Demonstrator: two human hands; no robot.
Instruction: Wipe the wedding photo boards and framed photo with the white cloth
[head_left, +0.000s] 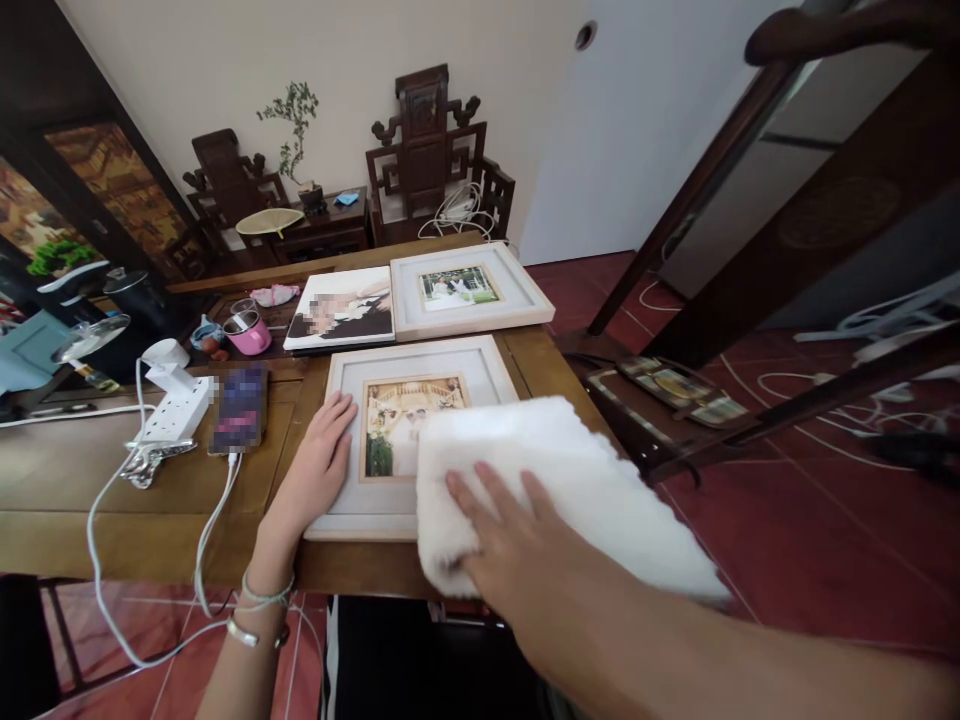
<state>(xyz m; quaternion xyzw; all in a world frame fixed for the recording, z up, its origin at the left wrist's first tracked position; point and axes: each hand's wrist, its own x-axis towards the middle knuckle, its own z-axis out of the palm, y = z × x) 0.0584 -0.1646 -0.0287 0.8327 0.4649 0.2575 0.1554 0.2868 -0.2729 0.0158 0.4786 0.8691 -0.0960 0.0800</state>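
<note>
A framed photo (375,510) with a pale wooden border lies flat near the front edge of the wooden table. My left hand (321,462) rests on its left side, fingers extended and holding nothing. Over the right part of the frame lies a fluffy white cloth (592,480), which hangs past the frame's right edge. My right hand (510,545) presses flat on this cloth with its fingers spread. The cloth hides the frame's lower right corner and part of the picture.
Behind the frame are a second framed photo (517,290) and a photo album (341,310). To the left stand a pink cup (249,334), a phone (238,410) and a power strip (176,410) with white cables hanging off the table. A dark wooden chair (720,190) stands right.
</note>
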